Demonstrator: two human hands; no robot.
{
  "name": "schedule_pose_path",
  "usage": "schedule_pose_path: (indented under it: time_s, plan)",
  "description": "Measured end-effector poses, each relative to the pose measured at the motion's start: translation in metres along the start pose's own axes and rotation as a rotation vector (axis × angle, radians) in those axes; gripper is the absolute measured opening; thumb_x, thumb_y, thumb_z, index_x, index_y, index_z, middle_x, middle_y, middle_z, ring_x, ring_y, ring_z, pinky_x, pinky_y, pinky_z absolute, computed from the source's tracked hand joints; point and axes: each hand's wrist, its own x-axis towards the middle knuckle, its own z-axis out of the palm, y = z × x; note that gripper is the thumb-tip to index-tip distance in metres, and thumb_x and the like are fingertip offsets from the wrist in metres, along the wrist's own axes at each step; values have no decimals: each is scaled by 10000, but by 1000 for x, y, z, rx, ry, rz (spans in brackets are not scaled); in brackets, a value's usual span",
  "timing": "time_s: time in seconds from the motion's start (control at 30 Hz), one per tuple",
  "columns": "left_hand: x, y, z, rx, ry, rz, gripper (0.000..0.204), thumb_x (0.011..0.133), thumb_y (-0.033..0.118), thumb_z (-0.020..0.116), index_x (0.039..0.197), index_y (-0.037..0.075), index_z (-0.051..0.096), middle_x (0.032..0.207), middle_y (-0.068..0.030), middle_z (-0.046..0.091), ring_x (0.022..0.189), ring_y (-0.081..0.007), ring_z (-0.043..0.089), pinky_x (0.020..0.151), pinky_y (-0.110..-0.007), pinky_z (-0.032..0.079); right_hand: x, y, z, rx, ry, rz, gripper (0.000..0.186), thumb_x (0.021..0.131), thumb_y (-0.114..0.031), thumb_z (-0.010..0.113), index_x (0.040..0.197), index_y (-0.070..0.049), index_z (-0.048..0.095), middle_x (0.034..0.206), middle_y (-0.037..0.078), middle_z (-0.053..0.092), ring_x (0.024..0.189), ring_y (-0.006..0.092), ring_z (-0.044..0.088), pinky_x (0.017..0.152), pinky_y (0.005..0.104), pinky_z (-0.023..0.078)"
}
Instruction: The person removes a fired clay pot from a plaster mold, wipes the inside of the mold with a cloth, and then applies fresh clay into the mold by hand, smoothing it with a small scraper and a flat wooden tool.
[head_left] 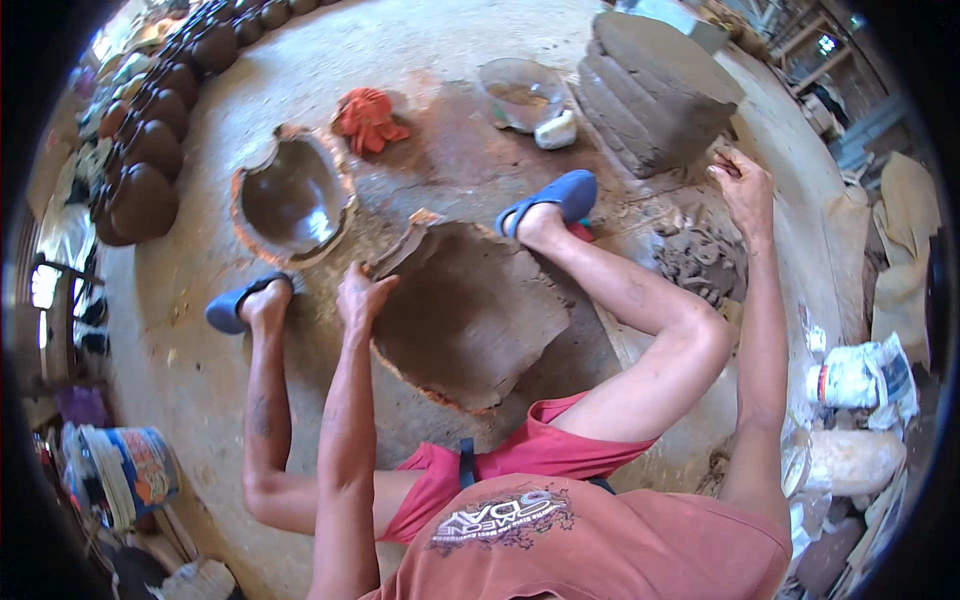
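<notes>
A row of dark round pots curves along the far left of the floor, already shaped and set out. Below them, at the lower left, stands a blue bucket; what it holds cannot be told.

Next comes a bowl mould with a rusty rim, lined with smooth grey clay and otherwise empty. By the look of it that lining is done.

The left hand presses flat, fingers spread, on the left edge of a wide clay slab that lies on the floor between the person's legs. The slab is flattened and fairly even, its edges ragged, and a thin scrap sticks up at its far corner. Judging by this, the flattening is well along, and the slab is not yet lifted or shaped.

Behind it lie an orange rag and a clear bowl with murky water low in it, a pale lump at its side.

Further right rises a big stack of raw clay, stepped where pieces have come off. The right hand reaches to its near edge, fingers pinched on a bit of clay, well apart from the left hand. Loose clay crumbs lie below it. Much clay is left to work.
</notes>
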Motion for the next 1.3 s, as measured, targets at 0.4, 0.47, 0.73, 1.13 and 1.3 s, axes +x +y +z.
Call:
schedule_pose_path:
  time_s: [0.4,0.47,0.73,1.13,1.3]
  plan:
    - [0,-5,-4,52,69,75,570,753,372,855,1135,19,624,1060,-231,737,1036,-425,696,885,-492,525,-75,77,91,-643,-65,293,501,1012,-418,587,1320,-32,672,1579,177,445,1465,396,397,1238,543,277]
    - [1,-6,-3,6,75,109,554,749,355,865,1109,14,620,1017,-220,731,981,-405,693,857,-481,522,-60,72,140,-419,-62,76,414,982,-336,618,1263,-43,697,1357,181,596,1301,380,545,1098,504,436]
    - [-5,-4,11,-42,83,56,529,742,331,898,972,-4,558,826,-152,633,768,-300,569,741,-433,485,-32,51,342,-56,-519,236,377,955,-291,652,1269,-84,688,1305,234,607,1218,423,610,1047,508,498]
    - [-6,3,-5,-307,-112,13,794,813,447,861,1397,10,548,1358,-233,651,1267,-313,620,1069,-395,470,35,83,267,115,-379,-50,253,911,-152,684,1131,-47,618,965,206,708,937,309,715,849,431,545]
    - [7,-80,9,-1266,-412,-148,711,1101,497,454,1669,137,224,1639,-114,370,1432,-236,439,1187,-381,366,106,-31,183,114,-513,209,232,980,-155,556,1183,-48,593,1077,247,717,1018,428,705,875,523,532]
